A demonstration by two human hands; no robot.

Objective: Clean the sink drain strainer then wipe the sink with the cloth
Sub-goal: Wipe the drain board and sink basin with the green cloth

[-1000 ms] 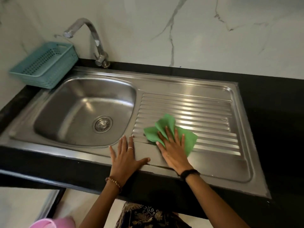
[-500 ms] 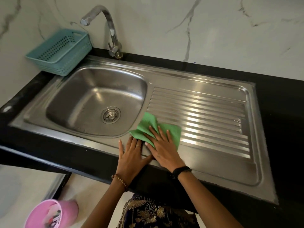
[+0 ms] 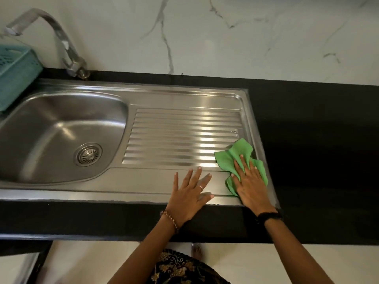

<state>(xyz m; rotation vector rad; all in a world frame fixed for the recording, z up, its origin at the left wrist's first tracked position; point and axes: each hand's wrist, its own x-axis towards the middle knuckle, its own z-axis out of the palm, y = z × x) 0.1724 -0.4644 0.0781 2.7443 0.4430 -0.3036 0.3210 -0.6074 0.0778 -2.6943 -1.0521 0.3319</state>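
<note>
The steel sink [image 3: 184, 93] has a bowl on the left and a ribbed drainboard on the right. The round drain strainer [image 3: 88, 154] sits in the bowl's floor. My right hand [image 3: 250, 186] presses flat on the green cloth [image 3: 240, 153] at the drainboard's front right corner, close to the sink's right rim. My left hand [image 3: 189, 196] lies flat with fingers spread on the sink's front ledge, just left of the cloth, holding nothing.
A curved chrome tap [image 3: 67, 48] stands behind the bowl. A teal plastic basket [image 3: 14, 76] sits at the far left on the black counter [image 3: 317, 140]. A marble wall rises behind. Floor and patterned clothing show below the counter edge.
My right hand has slid the green cloth rightward along the drainboard from near the bowl to the right corner. My left hand followed to the right along the front ledge.
</note>
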